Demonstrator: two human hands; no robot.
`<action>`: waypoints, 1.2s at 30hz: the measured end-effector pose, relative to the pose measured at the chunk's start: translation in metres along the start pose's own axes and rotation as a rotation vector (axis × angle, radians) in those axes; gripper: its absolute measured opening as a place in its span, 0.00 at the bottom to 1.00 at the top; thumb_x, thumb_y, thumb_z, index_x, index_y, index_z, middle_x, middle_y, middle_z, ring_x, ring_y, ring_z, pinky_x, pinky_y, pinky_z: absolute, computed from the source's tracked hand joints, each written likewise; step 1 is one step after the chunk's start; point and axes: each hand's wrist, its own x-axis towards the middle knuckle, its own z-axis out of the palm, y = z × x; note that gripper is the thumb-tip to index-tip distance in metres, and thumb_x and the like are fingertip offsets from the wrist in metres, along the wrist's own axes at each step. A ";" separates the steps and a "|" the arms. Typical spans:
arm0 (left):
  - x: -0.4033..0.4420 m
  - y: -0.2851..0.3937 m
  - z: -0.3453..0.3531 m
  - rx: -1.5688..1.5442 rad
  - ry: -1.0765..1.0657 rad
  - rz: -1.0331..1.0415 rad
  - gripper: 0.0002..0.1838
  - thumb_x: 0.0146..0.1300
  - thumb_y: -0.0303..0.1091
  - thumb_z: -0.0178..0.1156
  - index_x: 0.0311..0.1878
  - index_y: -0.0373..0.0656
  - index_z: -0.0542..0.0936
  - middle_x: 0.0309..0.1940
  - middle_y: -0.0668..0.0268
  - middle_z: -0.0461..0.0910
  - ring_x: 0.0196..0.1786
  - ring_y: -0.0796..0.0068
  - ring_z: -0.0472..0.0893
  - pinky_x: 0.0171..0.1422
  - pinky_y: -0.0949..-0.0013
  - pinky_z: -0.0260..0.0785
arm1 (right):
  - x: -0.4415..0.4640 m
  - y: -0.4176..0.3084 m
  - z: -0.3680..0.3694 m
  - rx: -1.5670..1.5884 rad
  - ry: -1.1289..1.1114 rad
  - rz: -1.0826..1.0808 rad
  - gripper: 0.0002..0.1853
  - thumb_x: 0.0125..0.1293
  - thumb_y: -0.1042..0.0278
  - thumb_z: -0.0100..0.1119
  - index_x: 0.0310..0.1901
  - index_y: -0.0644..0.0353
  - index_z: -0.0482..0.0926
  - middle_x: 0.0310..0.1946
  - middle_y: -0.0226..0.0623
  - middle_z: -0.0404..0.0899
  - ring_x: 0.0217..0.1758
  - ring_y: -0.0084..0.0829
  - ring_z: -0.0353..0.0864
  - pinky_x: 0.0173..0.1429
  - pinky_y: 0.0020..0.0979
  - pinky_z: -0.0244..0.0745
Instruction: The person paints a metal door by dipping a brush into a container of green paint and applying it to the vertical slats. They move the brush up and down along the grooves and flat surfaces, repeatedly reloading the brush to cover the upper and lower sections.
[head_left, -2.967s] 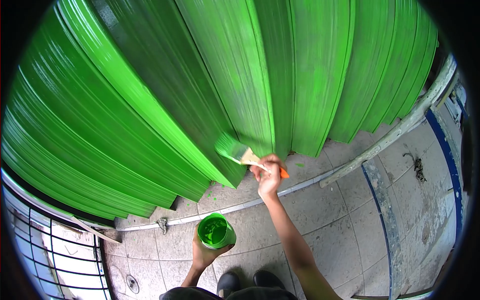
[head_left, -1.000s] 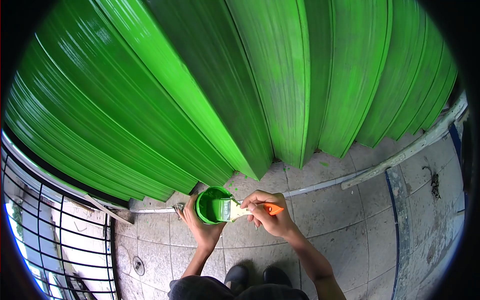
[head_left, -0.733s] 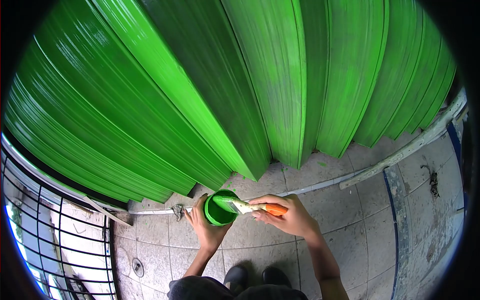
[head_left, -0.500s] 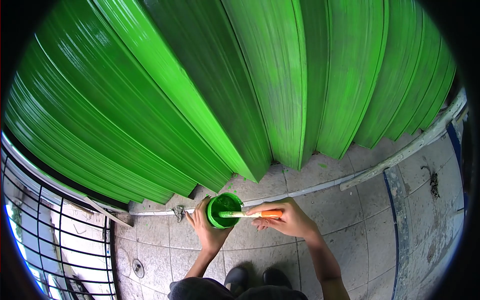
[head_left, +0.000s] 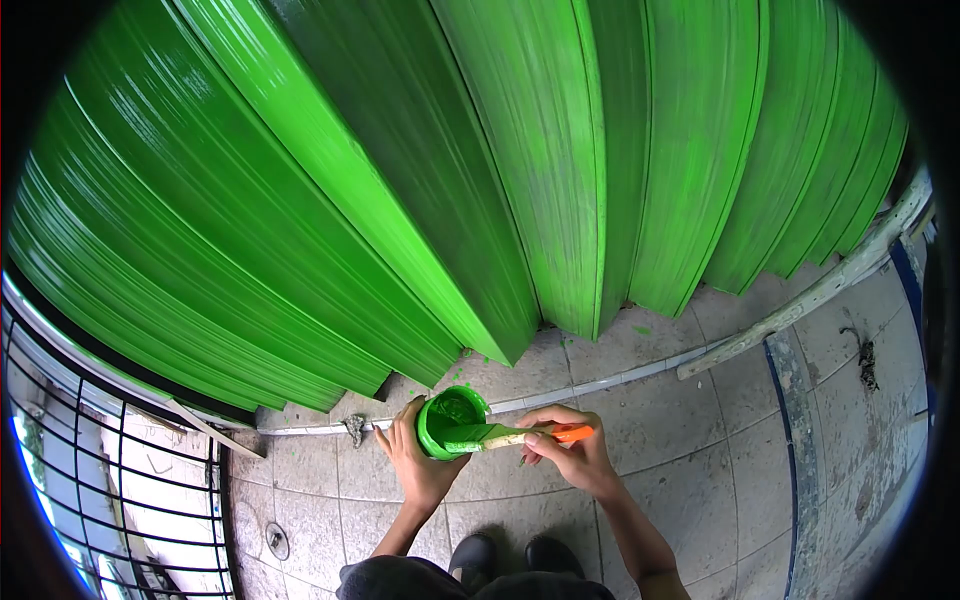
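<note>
My left hand (head_left: 420,465) is wrapped around a can of green paint (head_left: 437,440), tilted so that its inside shows. In my right hand (head_left: 575,455) is a paintbrush (head_left: 510,438) with an orange-tipped, pale handle. Its green-coated bristles lie across the can's rim, over the opening. Beyond the can rises a pleated green folding door (head_left: 560,180). Its left panels look glossy and wet; the panels to the right are duller and streaky, with dark patches showing through.
A white ledge strip (head_left: 640,372) runs along the floor below the door. A wooden plank (head_left: 800,312) lies at the right. Black metal grating (head_left: 120,460) stands at the left. Green drips spot the tiles (head_left: 530,370), and a floor drain (head_left: 277,541) sits lower left.
My right hand has drawn the brush back to the right and turned it, so the wide face of its bristles now shows at the can's rim. My left hand keeps the can nearly still.
</note>
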 end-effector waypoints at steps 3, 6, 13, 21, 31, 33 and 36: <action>-0.002 0.001 -0.001 -0.015 -0.017 0.004 0.51 0.31 0.42 0.81 0.61 0.41 0.66 0.54 0.61 0.74 0.59 0.60 0.72 0.71 0.39 0.40 | -0.001 -0.002 0.001 0.031 0.015 0.042 0.07 0.65 0.78 0.56 0.43 0.70 0.77 0.30 0.41 0.83 0.32 0.25 0.84 0.37 0.24 0.82; -0.003 0.004 0.000 -0.015 -0.038 0.006 0.50 0.32 0.42 0.81 0.61 0.41 0.66 0.53 0.61 0.75 0.58 0.61 0.73 0.70 0.41 0.43 | 0.002 -0.001 0.000 0.111 0.029 0.095 0.07 0.65 0.78 0.54 0.43 0.71 0.75 0.32 0.47 0.82 0.33 0.32 0.86 0.38 0.28 0.83; -0.001 0.006 -0.001 -0.182 -0.082 -0.069 0.48 0.33 0.41 0.81 0.59 0.38 0.66 0.49 0.61 0.78 0.54 0.62 0.77 0.68 0.52 0.51 | -0.001 0.015 -0.010 0.280 0.029 0.049 0.07 0.66 0.75 0.51 0.41 0.69 0.73 0.33 0.53 0.82 0.35 0.39 0.86 0.41 0.33 0.84; 0.000 0.001 0.003 -0.298 -0.117 -0.069 0.48 0.32 0.37 0.81 0.59 0.35 0.66 0.48 0.57 0.78 0.52 0.64 0.78 0.59 0.61 0.68 | -0.006 0.024 -0.017 0.463 0.072 -0.031 0.06 0.60 0.76 0.50 0.37 0.68 0.74 0.33 0.56 0.82 0.36 0.44 0.86 0.42 0.39 0.84; 0.005 0.007 0.002 -0.389 -0.161 -0.075 0.49 0.33 0.39 0.81 0.60 0.37 0.65 0.50 0.58 0.77 0.54 0.65 0.78 0.61 0.58 0.64 | 0.037 0.005 -0.031 0.193 0.317 -0.397 0.14 0.53 0.70 0.45 0.35 0.73 0.74 0.26 0.56 0.80 0.29 0.47 0.84 0.34 0.40 0.83; 0.005 0.008 0.003 -0.394 -0.149 -0.050 0.47 0.33 0.35 0.81 0.59 0.35 0.66 0.49 0.56 0.78 0.52 0.66 0.79 0.59 0.63 0.70 | 0.050 0.007 -0.039 0.166 0.344 -0.404 0.14 0.53 0.70 0.46 0.35 0.74 0.74 0.27 0.56 0.80 0.29 0.47 0.84 0.34 0.41 0.83; 0.004 0.006 0.004 -0.404 -0.146 -0.051 0.48 0.34 0.35 0.81 0.59 0.35 0.65 0.50 0.57 0.78 0.52 0.67 0.78 0.59 0.63 0.70 | 0.058 0.020 -0.046 0.127 0.312 -0.410 0.13 0.57 0.72 0.46 0.35 0.74 0.75 0.29 0.55 0.81 0.31 0.44 0.85 0.37 0.37 0.83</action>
